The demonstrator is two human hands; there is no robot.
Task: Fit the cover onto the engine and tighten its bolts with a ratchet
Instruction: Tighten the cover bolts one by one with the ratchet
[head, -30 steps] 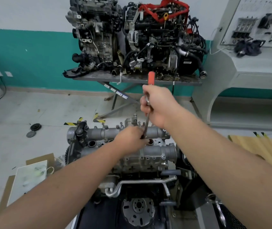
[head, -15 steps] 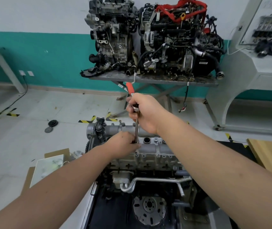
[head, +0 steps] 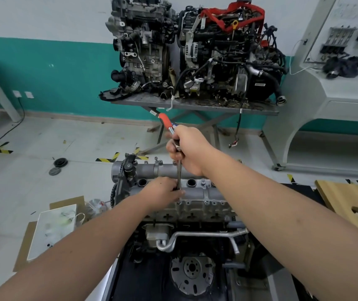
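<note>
Right hand: raised above the engine, fingers curled tight around the upper part of the ratchet, just below its red grip.
Ratchet: the red-handled end points up and to the left, away from the person; a thin metal shaft runs from the fist straight down to the cover.
Left hand: rests on top of the cover, fingers bent around the lower end of the shaft where it meets a bolt; the bolt itself is hidden under the fingers.
Cover: grey cast metal, seated on top of the engine, with round openings along its middle and small bolts showing along its near edge.
Engine: stands low in front of the person, a bent silver pipe crossing its near face and a round toothed plate below that.
Far surface: a grey metal bench against the teal and white wall, carrying two other engines side by side, one draped with a red strap.
Floor, left: a flattened cardboard sheet with a white tray on it, and two dark discs farther off.
Right edge: a wooden board with a round hole, near the person's right forearm.
</note>
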